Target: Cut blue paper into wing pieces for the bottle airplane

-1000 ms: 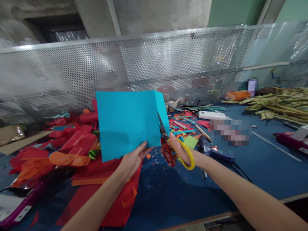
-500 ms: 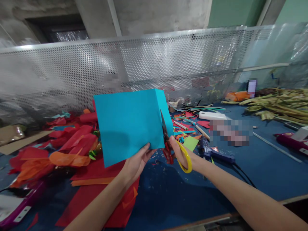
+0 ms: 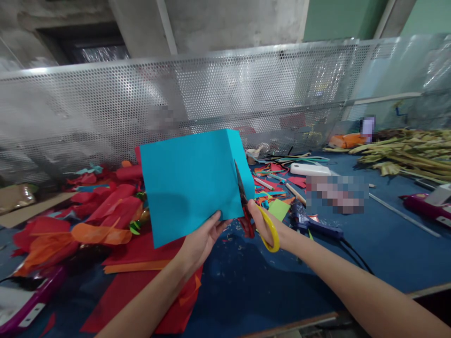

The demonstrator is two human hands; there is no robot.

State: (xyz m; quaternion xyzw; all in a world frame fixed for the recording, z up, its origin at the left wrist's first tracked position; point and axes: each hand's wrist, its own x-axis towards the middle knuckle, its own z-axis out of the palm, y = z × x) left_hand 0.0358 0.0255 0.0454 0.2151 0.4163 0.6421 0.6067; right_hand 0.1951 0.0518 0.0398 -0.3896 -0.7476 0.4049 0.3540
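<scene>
Along the left of the tabletop (image 3: 239,291), red and orange pieces (image 3: 112,206) lie heaped, and red sheets (image 3: 116,300) spread beneath the left forearm (image 3: 151,286), leaving little room to lay anything flat. Mid-view, the blue sheet (image 3: 190,183) is held up off the surface, likely so the scissors (image 3: 241,185) have space around it. The left hand (image 3: 204,237) has thumb and fingers clamped on its lower edge, probably steadying it near the blades. The right hand (image 3: 260,219) has its fingers closed round the scissors' handles; one blade lies against the sheet beside its right-hand flap (image 3: 243,159). Farther right, scraps (image 3: 269,168) clutter the surface, a blue glue gun (image 3: 320,227) sits near the right forearm (image 3: 334,267), and dried stalks (image 3: 416,152) lie beyond.
</scene>
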